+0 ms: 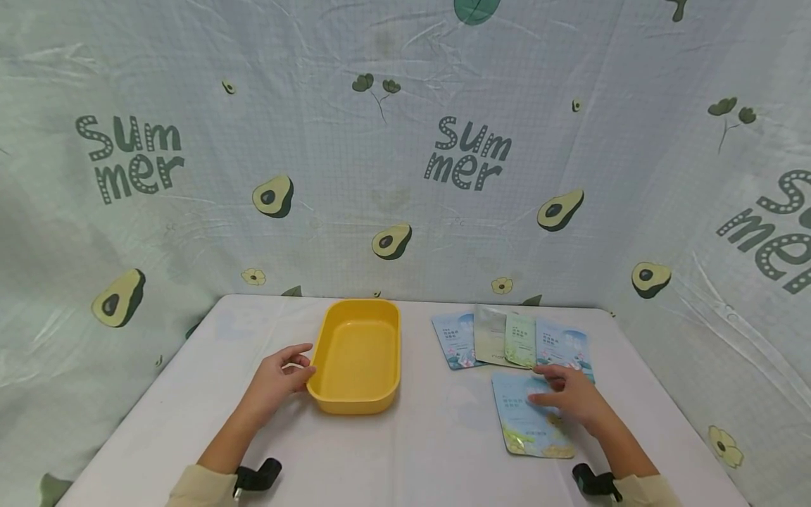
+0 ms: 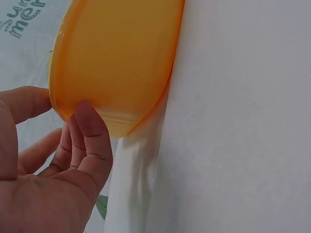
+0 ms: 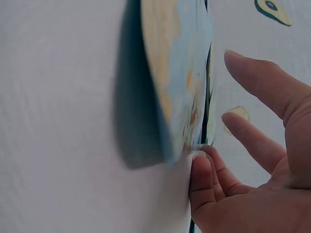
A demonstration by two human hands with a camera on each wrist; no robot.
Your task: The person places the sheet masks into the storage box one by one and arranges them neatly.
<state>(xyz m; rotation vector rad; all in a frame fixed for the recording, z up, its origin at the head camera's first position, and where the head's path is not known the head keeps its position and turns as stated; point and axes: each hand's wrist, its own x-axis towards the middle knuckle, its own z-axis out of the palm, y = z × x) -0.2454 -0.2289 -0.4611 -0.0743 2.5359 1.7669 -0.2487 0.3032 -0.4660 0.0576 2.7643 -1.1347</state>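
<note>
- Left hand (image 1: 279,377): its fingers curl at the left edge of the tray (image 1: 355,352), holding it lightly by rim and outer wall; probably enough to steady it without covering its mouth.
- Right hand (image 1: 570,394): right of the tray, its fingers loosely spread over the near pack (image 1: 519,422); whether the lower fingertips touch its edge, I cannot tell. The spread seems suited to a flat, flexible thing.
- The near pack lies right of the tray, reaching closer to the person than the tray's near end.
- Farther off, still right of the tray, a row: left blue pack (image 1: 457,341), silver pack (image 1: 489,338), green pack (image 1: 521,341), right blue pack (image 1: 562,345). Green overlaps silver, perhaps to keep the row compact.
- The tray sits mouth up on the tabletop (image 1: 443,436); behind it hangs a printed cloth (image 1: 329,148).
</note>
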